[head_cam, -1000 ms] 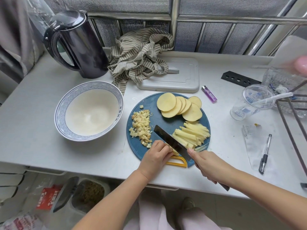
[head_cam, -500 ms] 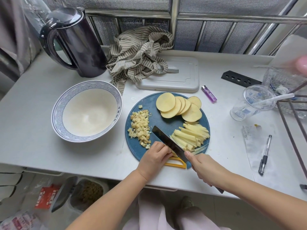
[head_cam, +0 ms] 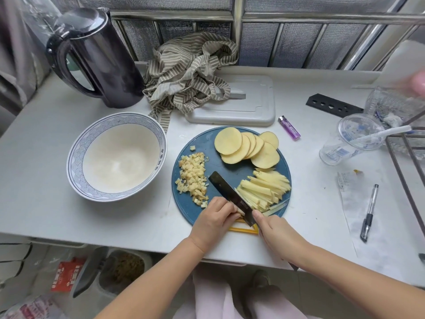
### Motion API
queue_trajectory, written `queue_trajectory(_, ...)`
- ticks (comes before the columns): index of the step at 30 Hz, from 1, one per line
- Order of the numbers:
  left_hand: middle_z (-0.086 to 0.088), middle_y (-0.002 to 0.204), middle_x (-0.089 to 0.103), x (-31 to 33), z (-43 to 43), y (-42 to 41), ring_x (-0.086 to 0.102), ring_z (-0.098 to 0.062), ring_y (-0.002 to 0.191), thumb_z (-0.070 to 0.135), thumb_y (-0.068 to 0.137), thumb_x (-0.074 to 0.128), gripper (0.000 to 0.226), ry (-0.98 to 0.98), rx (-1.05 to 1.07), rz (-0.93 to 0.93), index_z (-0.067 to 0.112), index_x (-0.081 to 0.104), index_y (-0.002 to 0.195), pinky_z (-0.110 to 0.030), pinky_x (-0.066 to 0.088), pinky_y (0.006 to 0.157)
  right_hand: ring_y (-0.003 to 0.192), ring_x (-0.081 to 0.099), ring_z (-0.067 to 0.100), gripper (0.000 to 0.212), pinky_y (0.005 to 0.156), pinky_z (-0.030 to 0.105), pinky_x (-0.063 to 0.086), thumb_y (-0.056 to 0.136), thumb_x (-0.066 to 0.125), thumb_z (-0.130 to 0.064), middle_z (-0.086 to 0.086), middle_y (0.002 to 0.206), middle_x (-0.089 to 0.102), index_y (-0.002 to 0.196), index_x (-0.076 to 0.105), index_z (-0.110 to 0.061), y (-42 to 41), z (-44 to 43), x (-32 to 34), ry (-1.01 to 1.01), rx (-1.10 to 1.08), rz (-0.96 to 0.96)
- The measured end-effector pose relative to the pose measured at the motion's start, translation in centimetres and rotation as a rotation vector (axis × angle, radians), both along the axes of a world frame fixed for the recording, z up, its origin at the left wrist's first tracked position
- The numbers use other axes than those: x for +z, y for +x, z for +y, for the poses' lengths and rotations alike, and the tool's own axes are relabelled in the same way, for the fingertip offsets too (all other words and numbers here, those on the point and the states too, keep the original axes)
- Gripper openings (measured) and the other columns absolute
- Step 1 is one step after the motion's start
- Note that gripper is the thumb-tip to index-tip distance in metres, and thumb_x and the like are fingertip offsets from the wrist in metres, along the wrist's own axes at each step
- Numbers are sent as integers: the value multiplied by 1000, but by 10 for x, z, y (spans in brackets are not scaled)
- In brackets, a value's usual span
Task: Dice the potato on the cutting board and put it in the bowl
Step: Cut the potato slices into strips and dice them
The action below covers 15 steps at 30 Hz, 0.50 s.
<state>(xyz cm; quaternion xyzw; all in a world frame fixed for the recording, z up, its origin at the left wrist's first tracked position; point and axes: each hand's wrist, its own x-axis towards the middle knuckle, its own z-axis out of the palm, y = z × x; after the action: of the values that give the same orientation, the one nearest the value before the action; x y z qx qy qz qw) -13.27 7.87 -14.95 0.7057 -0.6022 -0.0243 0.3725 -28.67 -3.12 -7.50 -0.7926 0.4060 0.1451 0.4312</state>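
The knife (head_cam: 226, 191) stands between the left hand (head_cam: 212, 217) and the right hand (head_cam: 276, 229), on the cutting board (head_cam: 232, 168). Diced pieces (head_cam: 192, 178) lie just beyond the left hand, potato sticks (head_cam: 264, 188) beyond the right hand, slices (head_cam: 246, 148) behind both. The bowl (head_cam: 76, 155) sits left of the left hand.

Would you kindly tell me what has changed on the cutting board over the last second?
Very little. The right hand, gripping the knife, has edged slightly left toward the left hand, which holds the near ends of the potato sticks. Nothing was picked up or released. The diced pile, slices, cutting board and empty bowl are unchanged.
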Motion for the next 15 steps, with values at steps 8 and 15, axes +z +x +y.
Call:
queue_trajectory(8, -2, 84, 56, 8, 0, 0, 48, -14, 82, 27, 93, 55, 21, 64, -3, -61, 8, 62, 87, -24, 44, 66, 60, 46, 17, 57, 65, 32, 36, 101, 22, -54, 3, 63, 46, 63, 39, -14, -3, -5, 5, 21, -35, 2)
queue_trajectory(15, 0, 86, 56, 10, -3, -4, 48, -12, 83, 31, 92, 54, 20, 101, 33, -38, 12, 60, 88, -20, 43, 70, 52, 46, 13, 57, 58, 27, 43, 99, 23, -58, 3, 63, 49, 70, 45, -14, -25, -8, 2, 135, -127, 56)
